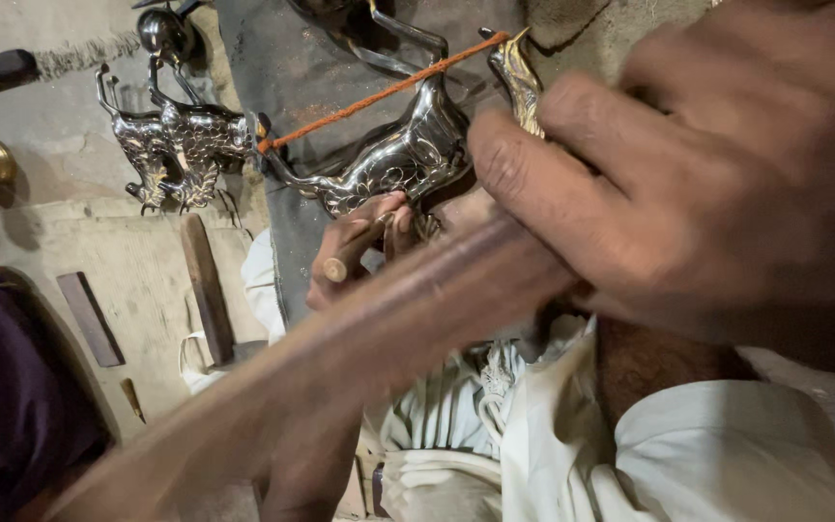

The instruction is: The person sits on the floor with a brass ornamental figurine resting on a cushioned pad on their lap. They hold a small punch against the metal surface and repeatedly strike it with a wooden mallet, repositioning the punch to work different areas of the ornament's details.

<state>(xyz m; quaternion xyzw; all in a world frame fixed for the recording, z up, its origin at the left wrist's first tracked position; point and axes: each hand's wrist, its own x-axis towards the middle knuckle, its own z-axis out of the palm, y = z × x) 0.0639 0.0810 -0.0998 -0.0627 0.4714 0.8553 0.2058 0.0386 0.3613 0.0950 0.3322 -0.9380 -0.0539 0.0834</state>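
Polished silver metal, engraved all over: an animal figurine (408,155) lying tilted on a dark cloth (292,77), an orange cord (379,94) stretched across its legs. Left hand (355,251) just below the figurine, fingers curled shut around a small wooden-handled tool (355,249), its tip against the metal. Right hand (717,184) close to the lens and blurred, closed on a long wooden stick (340,338) slanting down to the lower left. More silver figurines (181,145) standing at upper left, just beside the cloth. Wooden pieces (207,288) flat on the floor (137,280) nearby. White garment (553,435) bunched below.
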